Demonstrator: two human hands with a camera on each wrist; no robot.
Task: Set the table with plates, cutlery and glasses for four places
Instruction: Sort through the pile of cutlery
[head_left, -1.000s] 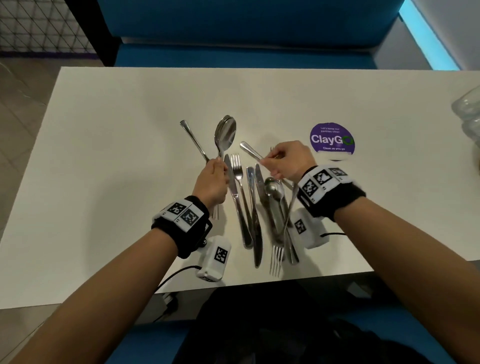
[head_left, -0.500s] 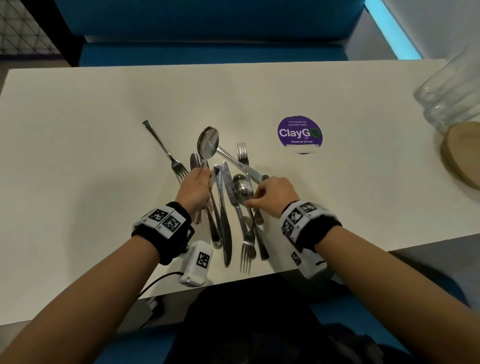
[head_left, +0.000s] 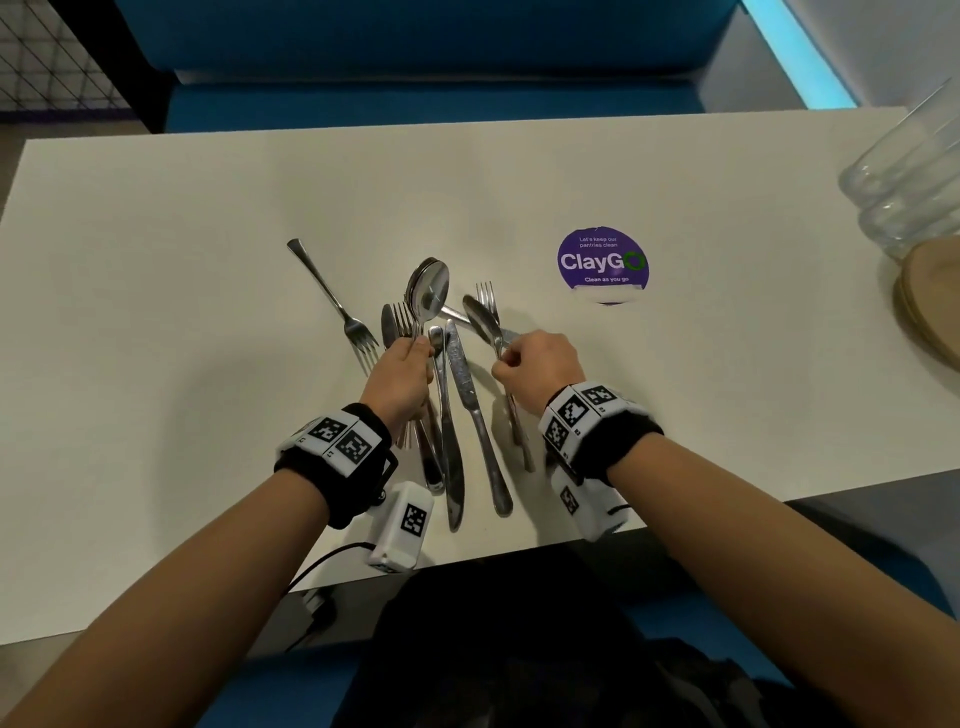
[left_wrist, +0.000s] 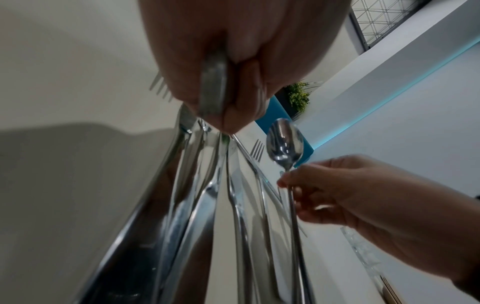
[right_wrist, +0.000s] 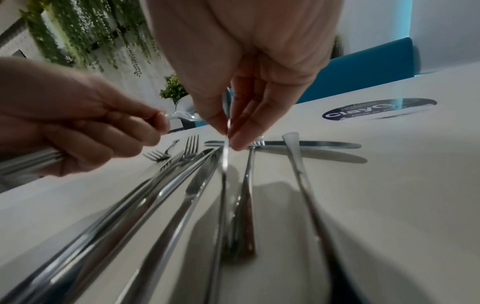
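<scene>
A pile of steel cutlery lies on the white table (head_left: 208, 218) near its front edge. My left hand (head_left: 415, 353) grips the handles of stacked spoons (head_left: 428, 288), bowls pointing away from me; the same bundle (left_wrist: 213, 82) shows in the left wrist view. My right hand (head_left: 506, 364) pinches the neck of a single spoon (head_left: 480, 319) between thumb and fingertips (right_wrist: 239, 142), lifted just above the pile. Two knives (head_left: 457, 374) lie between my hands. One fork (head_left: 332, 301) lies apart at the left, and another fork (head_left: 485, 296) lies beyond the lifted spoon.
A purple round sticker (head_left: 602, 260) is stuck on the table right of the cutlery. Clear glasses (head_left: 914, 176) and a stack of wooden discs (head_left: 930, 312) stand at the table's far right edge. A blue bench (head_left: 415, 98) runs behind the table.
My right hand has picked one spoon out of the pile and raised it, bowl pointing away. My left hand keeps its hold on the stacked spoons. My head has turned slightly right.
</scene>
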